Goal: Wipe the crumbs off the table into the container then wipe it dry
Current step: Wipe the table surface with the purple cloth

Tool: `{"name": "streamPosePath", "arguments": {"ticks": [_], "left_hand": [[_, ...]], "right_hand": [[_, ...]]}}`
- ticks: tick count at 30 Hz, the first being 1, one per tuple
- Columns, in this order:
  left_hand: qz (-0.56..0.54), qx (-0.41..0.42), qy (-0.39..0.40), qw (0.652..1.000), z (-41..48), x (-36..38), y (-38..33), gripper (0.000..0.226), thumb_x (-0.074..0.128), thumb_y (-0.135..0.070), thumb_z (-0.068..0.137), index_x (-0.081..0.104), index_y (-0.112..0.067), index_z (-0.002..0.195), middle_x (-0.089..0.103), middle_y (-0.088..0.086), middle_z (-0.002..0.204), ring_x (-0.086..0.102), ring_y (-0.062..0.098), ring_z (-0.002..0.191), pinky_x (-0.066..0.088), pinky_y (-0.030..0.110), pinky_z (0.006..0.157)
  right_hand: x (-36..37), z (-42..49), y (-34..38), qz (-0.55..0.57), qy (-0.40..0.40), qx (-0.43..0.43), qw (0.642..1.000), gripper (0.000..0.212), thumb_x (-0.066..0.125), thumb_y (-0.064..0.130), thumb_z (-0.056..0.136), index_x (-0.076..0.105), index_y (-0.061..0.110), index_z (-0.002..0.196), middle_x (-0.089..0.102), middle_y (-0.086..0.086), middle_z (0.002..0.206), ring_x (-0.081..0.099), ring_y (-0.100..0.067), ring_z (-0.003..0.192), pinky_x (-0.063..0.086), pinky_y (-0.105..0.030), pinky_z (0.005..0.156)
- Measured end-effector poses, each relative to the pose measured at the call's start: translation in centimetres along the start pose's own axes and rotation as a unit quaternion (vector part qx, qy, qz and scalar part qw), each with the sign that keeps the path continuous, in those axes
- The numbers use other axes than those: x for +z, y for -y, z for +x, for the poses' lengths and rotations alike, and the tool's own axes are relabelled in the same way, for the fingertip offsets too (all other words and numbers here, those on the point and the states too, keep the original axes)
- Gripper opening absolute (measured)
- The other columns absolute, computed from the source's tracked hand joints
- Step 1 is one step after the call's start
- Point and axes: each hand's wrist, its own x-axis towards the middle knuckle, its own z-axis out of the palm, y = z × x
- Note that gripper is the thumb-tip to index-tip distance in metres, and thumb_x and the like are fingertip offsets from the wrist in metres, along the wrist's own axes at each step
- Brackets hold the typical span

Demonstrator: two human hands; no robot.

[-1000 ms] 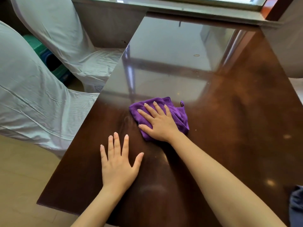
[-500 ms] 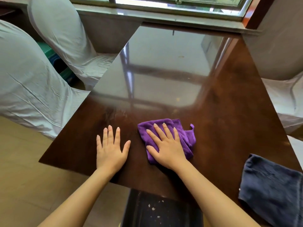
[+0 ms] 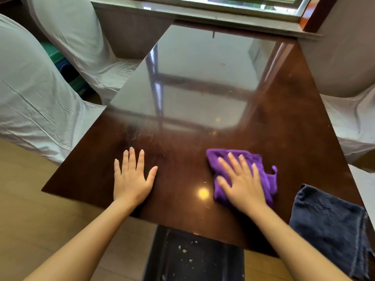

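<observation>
Table [image 3: 263, 122], dark glossy wood, filled the middle of the frame, with white-covered chairs [image 3: 36, 102] at left and right. Container [image 3: 194, 258], dark and flecked with crumbs, sat below the table's near edge at bottom centre. Navy towel [image 3: 328, 226] lay at lower right. Purple cloth [image 3: 261, 175] lay flat under the spread right hand [image 3: 241, 183]. Left hand [image 3: 132, 179] pressed flat, fingers spread, holding nothing.
</observation>
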Motion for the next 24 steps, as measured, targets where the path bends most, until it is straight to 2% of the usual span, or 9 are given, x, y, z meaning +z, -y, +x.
{"name": "streamPosePath", "arguments": {"ticks": [5, 8, 11, 15, 18, 21, 24], "left_hand": [[0.004, 0.006, 0.000, 1.000, -0.1, 0.0, -0.1, 0.074, 0.011, -0.061, 0.087, 0.005, -0.016, 0.147, 0.002, 0.014, 0.157, -0.005, 0.025, 0.145, -0.002, 0.047, 0.117], [-0.005, 0.006, 0.001, 1.000, -0.1, -0.2, -0.2, 0.074, 0.015, -0.059, 0.088, 0.007, -0.015, 0.147, 0.003, 0.015, 0.157, -0.003, 0.026, 0.145, -0.001, 0.048, 0.117], [0.000, 0.008, 0.002, 1.000, -0.1, -0.3, -0.2, 0.074, 0.014, -0.059, 0.088, 0.009, -0.014, 0.147, 0.006, 0.016, 0.157, 0.000, 0.028, 0.145, 0.002, 0.049, 0.117], [0.005, 0.013, 0.006, 1.000, -0.1, -0.5, -0.2, 0.074, 0.010, -0.060, 0.088, 0.009, -0.014, 0.146, 0.008, 0.017, 0.156, 0.002, 0.029, 0.145, 0.004, 0.050, 0.116], [-0.006, 0.013, 0.011, 1.000, -0.2, -0.7, -0.1, 0.079, 0.003, -0.060, 0.084, 0.009, -0.013, 0.146, 0.008, 0.017, 0.156, 0.003, 0.029, 0.145, 0.001, 0.049, 0.116], [-0.033, 0.016, 0.020, 0.999, 0.0, -0.8, 0.0, 0.079, 0.003, -0.063, 0.083, 0.001, -0.015, 0.146, 0.001, 0.016, 0.157, -0.004, 0.028, 0.145, -0.007, 0.047, 0.115], [-0.036, 0.043, 0.039, 0.998, 0.1, -0.7, 0.9, 0.077, 0.001, -0.067, 0.082, -0.014, -0.022, 0.142, -0.012, 0.012, 0.156, -0.017, 0.025, 0.143, -0.012, 0.046, 0.114]], "right_hand": [[-0.2, 7.5, -1.8, 0.031, -0.015, 0.139, 0.990, 0.058, 0.032, 0.057, 0.089, 0.016, 0.040, 0.142, 0.008, 0.004, 0.158, 0.001, -0.026, 0.144, 0.000, -0.052, 0.115], [-0.7, 9.8, -1.5, 0.041, -0.006, 0.182, 0.983, 0.060, 0.027, 0.059, 0.089, 0.014, 0.036, 0.143, 0.005, 0.002, 0.158, -0.001, -0.027, 0.144, -0.003, -0.053, 0.115], [-0.5, 8.3, 0.3, 0.039, -0.015, 0.167, 0.985, 0.058, 0.026, 0.056, 0.091, 0.014, 0.034, 0.144, 0.007, 0.000, 0.158, 0.000, -0.028, 0.144, -0.001, -0.052, 0.115], [0.5, 1.9, 4.0, 0.015, -0.026, 0.077, 0.997, 0.059, 0.028, 0.055, 0.090, 0.017, 0.034, 0.143, 0.014, 0.001, 0.157, 0.006, -0.027, 0.144, 0.003, -0.050, 0.115], [0.9, -1.3, 5.3, -0.013, -0.006, 0.028, 1.000, 0.065, 0.020, 0.061, 0.083, 0.019, 0.036, 0.143, 0.016, 0.003, 0.156, 0.008, -0.023, 0.143, 0.006, -0.048, 0.114], [0.4, 0.4, 5.1, -0.016, 0.002, 0.037, 0.999, 0.063, 0.018, 0.063, 0.084, 0.015, 0.039, 0.142, 0.007, 0.009, 0.155, 0.004, -0.021, 0.144, 0.006, -0.050, 0.115], [0.6, 3.4, 5.9, -0.017, 0.001, 0.063, 0.998, 0.058, 0.026, 0.057, 0.090, 0.009, 0.040, 0.143, 0.005, 0.008, 0.157, 0.000, -0.023, 0.145, 0.002, -0.050, 0.115]]}}
